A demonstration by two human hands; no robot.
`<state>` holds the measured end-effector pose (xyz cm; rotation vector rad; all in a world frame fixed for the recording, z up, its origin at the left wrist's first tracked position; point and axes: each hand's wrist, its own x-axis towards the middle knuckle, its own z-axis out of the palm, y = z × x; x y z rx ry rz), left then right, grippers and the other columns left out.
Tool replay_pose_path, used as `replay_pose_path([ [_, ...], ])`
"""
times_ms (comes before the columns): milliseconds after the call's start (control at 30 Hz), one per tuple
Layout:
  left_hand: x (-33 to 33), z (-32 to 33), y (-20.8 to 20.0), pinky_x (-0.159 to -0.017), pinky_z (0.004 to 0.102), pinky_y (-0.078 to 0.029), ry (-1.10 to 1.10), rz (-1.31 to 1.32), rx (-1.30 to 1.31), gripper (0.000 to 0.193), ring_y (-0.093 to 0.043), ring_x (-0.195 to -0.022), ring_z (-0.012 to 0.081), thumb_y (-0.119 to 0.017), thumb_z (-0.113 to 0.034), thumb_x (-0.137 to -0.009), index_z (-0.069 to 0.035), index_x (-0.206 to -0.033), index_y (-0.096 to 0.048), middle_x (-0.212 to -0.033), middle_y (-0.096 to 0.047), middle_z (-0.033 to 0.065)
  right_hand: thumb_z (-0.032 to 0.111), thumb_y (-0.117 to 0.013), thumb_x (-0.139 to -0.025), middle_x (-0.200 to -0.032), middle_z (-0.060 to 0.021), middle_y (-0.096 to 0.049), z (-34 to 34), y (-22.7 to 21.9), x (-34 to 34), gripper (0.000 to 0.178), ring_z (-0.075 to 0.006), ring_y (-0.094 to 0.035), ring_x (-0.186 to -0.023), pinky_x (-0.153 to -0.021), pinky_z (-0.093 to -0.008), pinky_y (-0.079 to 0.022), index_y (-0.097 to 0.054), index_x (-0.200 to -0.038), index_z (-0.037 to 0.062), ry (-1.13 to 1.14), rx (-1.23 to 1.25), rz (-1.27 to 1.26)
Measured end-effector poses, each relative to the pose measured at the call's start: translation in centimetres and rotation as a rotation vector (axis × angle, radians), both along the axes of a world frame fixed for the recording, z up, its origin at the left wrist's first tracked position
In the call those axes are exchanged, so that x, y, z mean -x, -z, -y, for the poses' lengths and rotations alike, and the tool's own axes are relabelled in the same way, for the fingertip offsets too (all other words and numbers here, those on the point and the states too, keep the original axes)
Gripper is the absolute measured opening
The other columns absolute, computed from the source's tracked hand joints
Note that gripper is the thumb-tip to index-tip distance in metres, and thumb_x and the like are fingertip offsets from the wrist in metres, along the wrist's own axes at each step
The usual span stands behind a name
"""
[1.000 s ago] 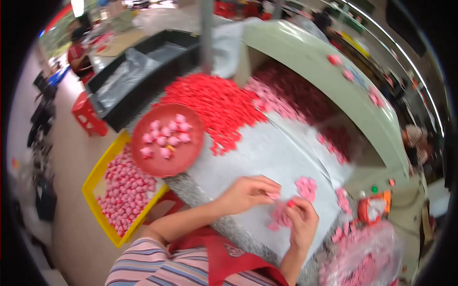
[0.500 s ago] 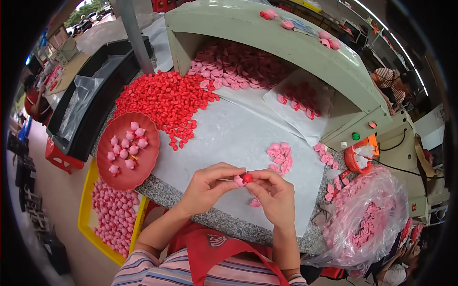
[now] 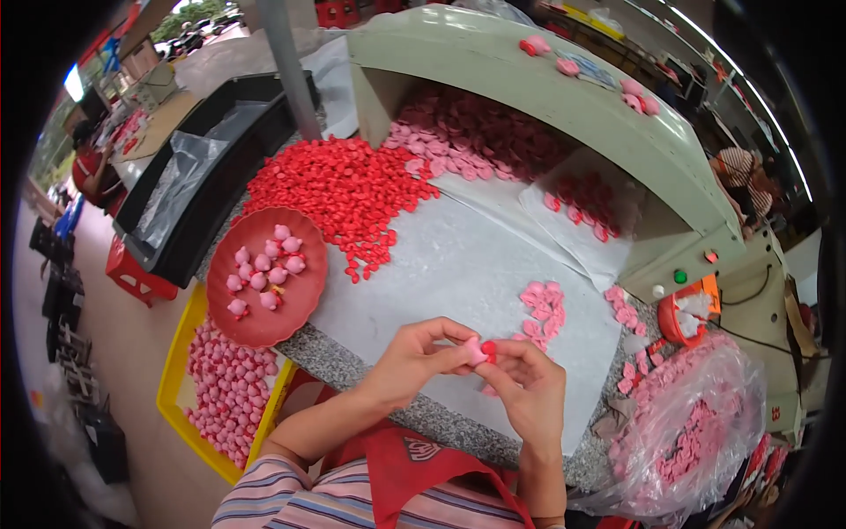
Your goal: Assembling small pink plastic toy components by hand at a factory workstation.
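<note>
Both hands work above the white sheet (image 3: 388,304), near its front edge. The left hand (image 3: 412,360) is pinched on the pink piece (image 3: 477,352), which sits at the very tips of thumb and forefinger, its right side protruding from the grip. The right hand (image 3: 531,377) is pinched on the red piece (image 3: 490,349), set at the ends of its thumb and forefinger. The two pieces meet in the gap between the hands, red to the right of pink; whether they are joined cannot be told. The remaining fingers of both hands are curled.

Just beyond the right hand, loose petals (image 3: 544,304) lie in a cluster on the sheet. A red heap (image 3: 330,181) lies at the sheet's far left. In front of it stands a red plate (image 3: 304,307) bearing a small group of pink-and-red figures (image 3: 262,264). Below the plate, a yellow tray (image 3: 169,388) holds many similar figures.

Behind the sheet, a pale green hood (image 3: 529,66) covers a pink heap (image 3: 467,150). To the right, a clear bag (image 3: 736,414) contains pink parts; a red cup (image 3: 670,322) stands just beyond it. A black bin (image 3: 196,240) stands at left.
</note>
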<state>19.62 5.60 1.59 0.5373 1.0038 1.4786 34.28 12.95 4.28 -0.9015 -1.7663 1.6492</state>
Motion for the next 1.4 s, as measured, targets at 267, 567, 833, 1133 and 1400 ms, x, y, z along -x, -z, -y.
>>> replay_pose_path([
  [267, 0.0, 0.4, 0.3, -0.076, 0.0242, -0.049, 0.119, -0.28, -0.02, 0.019, -0.06, -0.085, 0.0115, -0.063, -0.001, -0.082, 0.003, -0.099, -0.058, -0.093, -0.062, 0.0074, 0.0, -0.073, -0.07, -0.076, -0.0049, -0.063, 0.2, 1.5, -1.9, 0.025, -0.0077, -0.06, -0.067, -0.06, -0.0195, -0.047, -0.061, -0.092, -0.0008, -0.029, 0.186, 0.028],
  [567, -0.3, 0.1, 1.2, -0.076, 0.0252, -0.05, 0.145, -0.245, -0.114, 0.015, -0.061, -0.085, 0.0133, -0.062, 0.002, -0.08, 0.003, -0.094, -0.058, -0.09, -0.062, 0.0083, 0.009, -0.076, -0.066, -0.072, -0.0045, -0.059, 0.9, 1.3, -0.3, 0.022, -0.0131, -0.058, -0.06, -0.055, -0.0242, -0.046, -0.062, -0.082, 0.0026, 0.1, -0.377, 0.219],
  [833, 0.0, -1.4, 2.3, -0.073, 0.0274, -0.052, 0.067, -0.175, -0.037, 0.013, -0.062, -0.082, 0.0156, -0.06, 0.003, -0.081, 0.002, -0.094, -0.057, -0.089, -0.063, 0.0088, 0.016, -0.077, -0.066, -0.071, -0.0049, -0.058, 0.1, 2.9, -0.1, 0.025, -0.0177, -0.059, -0.059, -0.052, -0.029, -0.047, -0.06, -0.079, 0.0034, 0.2, -0.609, 0.214],
  [1133, -0.4, -1.7, 0.2, -0.073, 0.0264, -0.052, 0.158, -0.186, 0.006, 0.016, -0.063, -0.081, 0.0157, -0.065, 0.003, -0.077, 0.003, -0.092, -0.058, -0.088, -0.063, 0.0095, 0.011, -0.079, -0.063, -0.072, -0.004, -0.057, -1.2, 1.8, -1.0, 0.025, -0.0136, -0.055, -0.058, -0.054, -0.0253, -0.045, -0.061, -0.078, 0.0022, 0.072, -0.457, 0.234],
  [1400, -1.3, -5.6, 0.7, -0.074, 0.0291, -0.054, 0.143, -0.37, -0.12, 0.011, -0.063, -0.083, 0.0178, -0.066, 0.009, -0.073, 0.003, -0.077, -0.058, -0.084, -0.056, 0.0069, 0.001, -0.074, -0.064, -0.069, -0.0036, -0.055, -3.6, 4.1, -1.5, 0.017, -0.0129, -0.054, -0.058, -0.051, -0.0245, -0.043, -0.06, -0.073, 0.0029, 0.204, -0.534, 0.03],
])
